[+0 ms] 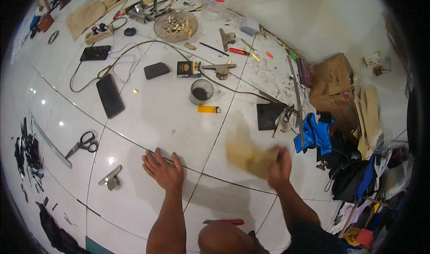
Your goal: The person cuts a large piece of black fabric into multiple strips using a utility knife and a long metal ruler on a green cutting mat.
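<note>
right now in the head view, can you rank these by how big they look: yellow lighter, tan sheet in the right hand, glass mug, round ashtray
1. tan sheet, though its edges are motion-blurred
2. round ashtray
3. glass mug
4. yellow lighter

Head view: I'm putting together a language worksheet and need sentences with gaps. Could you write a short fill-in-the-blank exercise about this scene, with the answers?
1. The person's ____ hand holds a blurred tan sheet.
2. The other hand rests palm ____ on the tiled floor.
3. Just below the glass mug in the picture lies a yellow ____.
4. The black-handled ____ lie next to a long metal strip.

Missing words: right; down; lighter; scissors.
</note>
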Available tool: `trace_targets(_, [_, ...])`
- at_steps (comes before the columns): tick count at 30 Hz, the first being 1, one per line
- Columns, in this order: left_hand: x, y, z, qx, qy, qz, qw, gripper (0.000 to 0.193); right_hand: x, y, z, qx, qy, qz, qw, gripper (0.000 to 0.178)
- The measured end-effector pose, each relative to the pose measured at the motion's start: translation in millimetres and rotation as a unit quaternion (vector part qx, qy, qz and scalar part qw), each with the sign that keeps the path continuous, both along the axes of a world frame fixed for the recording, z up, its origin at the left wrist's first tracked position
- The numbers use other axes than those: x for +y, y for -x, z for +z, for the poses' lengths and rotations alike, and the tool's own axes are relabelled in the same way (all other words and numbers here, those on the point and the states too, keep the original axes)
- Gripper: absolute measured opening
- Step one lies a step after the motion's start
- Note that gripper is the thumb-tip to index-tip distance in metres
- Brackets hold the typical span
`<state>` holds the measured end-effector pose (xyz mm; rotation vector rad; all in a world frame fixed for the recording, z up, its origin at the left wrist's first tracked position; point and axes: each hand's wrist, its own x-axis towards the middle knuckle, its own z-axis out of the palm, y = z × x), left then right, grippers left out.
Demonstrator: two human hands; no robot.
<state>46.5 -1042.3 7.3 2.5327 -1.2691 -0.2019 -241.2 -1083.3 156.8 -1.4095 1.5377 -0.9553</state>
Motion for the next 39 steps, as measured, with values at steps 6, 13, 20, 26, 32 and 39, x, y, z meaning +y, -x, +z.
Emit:
trace_targets(6, [2, -9, 5, -0.019, -0.004, 0.002, 1.000, 0.062, 179, 57, 102, 0.361, -0.632, 0.318, 0.608, 0.039])
trace_targets(13, [-6, 5, 8, 0.014, -0.002, 0.007, 1.000, 0.062, 274, 102, 109, -0.024, -0.748, 0.043, 0.662, 0.051])
trace_targets(20, [-3, 0, 6, 0.002, -0.008, 0.005, 1.000, 0.062, 94, 75, 93, 0.023, -0.594, -0.026, 0.803, 0.027])
trace_targets(26, [-4, 5, 6, 0.013, -0.013, 0.003, 1.000, 0.064, -42, 1, 72, -0.076, 0.082, -0.003, 0.994, 0.019])
trace_targets(32, [1, -4, -1, -0.011, 0.000, 0.006, 1.000, 0.063, -137, -104, -18, 0.163, 0.436, 0.100, 0.880, 0.031])
trace_targets(39, [-3, 1, 3, -0.005, 0.015, 0.005, 1.000, 0.062, -141, -120, -91, 0.312, 0.393, 0.132, 0.855, 0.022])
